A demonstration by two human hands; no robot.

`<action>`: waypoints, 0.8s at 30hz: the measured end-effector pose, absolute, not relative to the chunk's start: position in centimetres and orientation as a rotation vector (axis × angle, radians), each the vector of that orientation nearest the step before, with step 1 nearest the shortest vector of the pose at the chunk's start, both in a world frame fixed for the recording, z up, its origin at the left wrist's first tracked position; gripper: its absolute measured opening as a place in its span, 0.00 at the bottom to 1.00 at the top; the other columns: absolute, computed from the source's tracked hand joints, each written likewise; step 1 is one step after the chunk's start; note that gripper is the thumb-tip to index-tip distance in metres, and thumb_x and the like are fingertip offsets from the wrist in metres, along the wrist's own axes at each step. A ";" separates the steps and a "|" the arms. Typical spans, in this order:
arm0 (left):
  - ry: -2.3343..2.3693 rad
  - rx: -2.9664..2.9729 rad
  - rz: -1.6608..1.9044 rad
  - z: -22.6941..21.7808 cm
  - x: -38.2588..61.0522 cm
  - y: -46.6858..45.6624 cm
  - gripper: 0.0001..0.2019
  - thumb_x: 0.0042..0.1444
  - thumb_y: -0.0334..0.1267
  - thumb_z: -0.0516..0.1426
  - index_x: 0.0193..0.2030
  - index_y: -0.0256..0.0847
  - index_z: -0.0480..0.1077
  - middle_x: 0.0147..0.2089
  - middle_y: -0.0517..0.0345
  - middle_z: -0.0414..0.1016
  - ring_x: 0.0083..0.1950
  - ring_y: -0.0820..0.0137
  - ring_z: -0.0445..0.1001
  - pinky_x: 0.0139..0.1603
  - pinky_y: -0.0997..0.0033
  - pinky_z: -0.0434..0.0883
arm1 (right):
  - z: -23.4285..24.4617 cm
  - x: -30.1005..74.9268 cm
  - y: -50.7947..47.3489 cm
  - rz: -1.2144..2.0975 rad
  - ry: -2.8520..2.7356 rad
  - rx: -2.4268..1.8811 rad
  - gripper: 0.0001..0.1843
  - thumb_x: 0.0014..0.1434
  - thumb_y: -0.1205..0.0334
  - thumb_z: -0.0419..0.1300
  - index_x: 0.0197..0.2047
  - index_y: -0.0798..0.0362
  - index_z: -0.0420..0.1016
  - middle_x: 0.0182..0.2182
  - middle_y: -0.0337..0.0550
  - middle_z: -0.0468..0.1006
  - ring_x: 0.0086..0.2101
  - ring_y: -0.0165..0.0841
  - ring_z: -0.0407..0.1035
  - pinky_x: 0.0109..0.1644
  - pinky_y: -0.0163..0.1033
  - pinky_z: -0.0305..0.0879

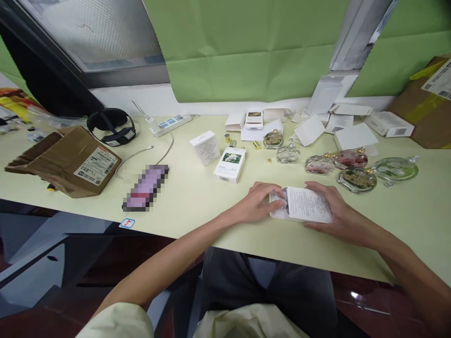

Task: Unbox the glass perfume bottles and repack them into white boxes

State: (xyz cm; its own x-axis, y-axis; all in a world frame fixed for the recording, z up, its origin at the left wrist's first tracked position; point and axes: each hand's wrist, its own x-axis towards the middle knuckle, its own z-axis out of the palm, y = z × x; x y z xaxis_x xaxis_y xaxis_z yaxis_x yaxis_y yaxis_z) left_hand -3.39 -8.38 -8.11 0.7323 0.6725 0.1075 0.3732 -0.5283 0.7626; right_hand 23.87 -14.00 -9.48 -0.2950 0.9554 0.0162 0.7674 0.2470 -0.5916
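Note:
A white carton (310,205) printed with small text lies on its side at the table's front. My right hand (333,209) is wrapped round its right end. At the carton's open left end, the thumb and fingers of my left hand (262,202) close on a glassy, dark-looking part of a perfume bottle (286,201), mostly hidden by the box and fingers. Beyond my hands lie flat glass perfume bottles, among them a dark patterned one (356,180), a green one (394,169) and a pink one (319,165).
Two closed white boxes, one upright (205,148) and one lying flat (229,164), are left of the bottles. Small gold caps (256,145) lie nearby. Opened cartons (310,130) pile up behind. A brown box (66,162), headset (111,126) and phone (145,188) occupy the left.

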 end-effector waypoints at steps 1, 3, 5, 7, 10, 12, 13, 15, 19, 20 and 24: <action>0.802 2.173 0.521 -8.2 -3.3 -8.6 0.12 0.67 0.47 0.52 0.49 0.48 0.72 0.62 0.53 0.69 0.68 0.60 0.59 0.68 0.50 0.58 | -9.5 23.8 -14.0 0.685 -2.152 -1.588 0.48 0.52 0.42 0.65 0.69 0.35 0.45 0.64 0.50 0.58 0.63 0.59 0.55 0.62 0.63 0.61; 0.829 2.192 0.534 -8.5 -3.2 -9.2 0.11 0.65 0.48 0.55 0.47 0.47 0.74 0.66 0.51 0.63 0.72 0.58 0.53 0.69 0.48 0.55 | -9.4 23.7 -14.1 0.674 -2.149 -1.595 0.48 0.52 0.42 0.65 0.69 0.35 0.45 0.63 0.50 0.58 0.63 0.58 0.55 0.62 0.63 0.61; 0.855 2.191 0.554 -8.7 -3.2 -9.6 0.11 0.62 0.49 0.58 0.46 0.47 0.75 0.67 0.50 0.60 0.72 0.58 0.52 0.70 0.48 0.56 | -9.3 23.7 -14.2 0.674 -2.141 -1.595 0.47 0.53 0.43 0.65 0.70 0.34 0.45 0.62 0.50 0.60 0.62 0.59 0.56 0.61 0.63 0.62; 0.851 2.184 0.560 -8.8 -3.3 -9.7 0.12 0.62 0.49 0.57 0.42 0.46 0.77 0.65 0.50 0.62 0.71 0.59 0.54 0.70 0.48 0.57 | -9.2 23.7 -14.2 0.669 -2.138 -1.591 0.47 0.52 0.43 0.65 0.69 0.34 0.45 0.62 0.50 0.60 0.62 0.60 0.56 0.61 0.63 0.62; 0.790 2.213 0.523 -8.8 -3.4 -9.6 0.15 0.65 0.49 0.54 0.36 0.47 0.79 0.62 0.53 0.64 0.69 0.60 0.55 0.70 0.49 0.55 | -9.3 23.7 -14.1 0.661 -2.144 -1.602 0.47 0.53 0.43 0.65 0.69 0.33 0.45 0.62 0.51 0.58 0.62 0.59 0.56 0.61 0.64 0.61; 0.785 2.248 0.497 -8.8 -3.3 -9.2 0.14 0.64 0.47 0.56 0.33 0.46 0.79 0.62 0.55 0.65 0.68 0.60 0.55 0.70 0.50 0.56 | -9.3 23.7 -14.1 0.664 -2.142 -1.608 0.47 0.53 0.42 0.65 0.69 0.32 0.44 0.62 0.50 0.58 0.62 0.59 0.56 0.61 0.64 0.62; 0.804 2.270 0.485 -8.8 -3.3 -9.0 0.10 0.62 0.46 0.58 0.35 0.46 0.79 0.62 0.55 0.65 0.68 0.59 0.56 0.69 0.50 0.56 | -9.2 23.7 -14.1 0.671 -2.143 -1.610 0.47 0.52 0.42 0.65 0.69 0.32 0.45 0.62 0.50 0.58 0.62 0.60 0.56 0.61 0.64 0.62; 0.855 2.328 0.450 -8.8 -3.1 -8.5 0.08 0.57 0.43 0.63 0.42 0.46 0.77 0.63 0.53 0.64 0.67 0.57 0.57 0.67 0.48 0.57 | -9.0 23.7 -14.1 0.673 -2.149 -1.613 0.47 0.53 0.42 0.65 0.69 0.33 0.45 0.63 0.50 0.58 0.63 0.59 0.55 0.61 0.62 0.63; 0.847 2.489 0.313 -7.9 -2.9 -7.6 0.19 0.53 0.44 0.65 0.51 0.47 0.72 0.62 0.50 0.65 0.65 0.54 0.57 0.63 0.48 0.59 | -8.7 23.4 -14.1 0.639 -2.175 -1.610 0.46 0.54 0.42 0.65 0.69 0.36 0.46 0.63 0.52 0.58 0.62 0.58 0.56 0.61 0.60 0.63; 0.826 2.535 0.277 -7.6 -2.8 -7.4 0.19 0.53 0.45 0.65 0.51 0.46 0.72 0.61 0.50 0.66 0.64 0.54 0.58 0.62 0.49 0.60 | -8.7 23.4 -14.1 0.626 -2.182 -1.611 0.46 0.54 0.42 0.65 0.69 0.36 0.46 0.62 0.52 0.59 0.62 0.58 0.57 0.61 0.60 0.63; 0.791 2.667 0.214 -6.6 -2.8 -6.9 0.22 0.54 0.49 0.63 0.54 0.44 0.72 0.59 0.50 0.71 0.62 0.55 0.61 0.59 0.53 0.59 | -9.1 23.7 -13.8 0.589 -2.198 -1.611 0.47 0.53 0.42 0.65 0.70 0.39 0.47 0.60 0.53 0.62 0.60 0.56 0.59 0.59 0.60 0.64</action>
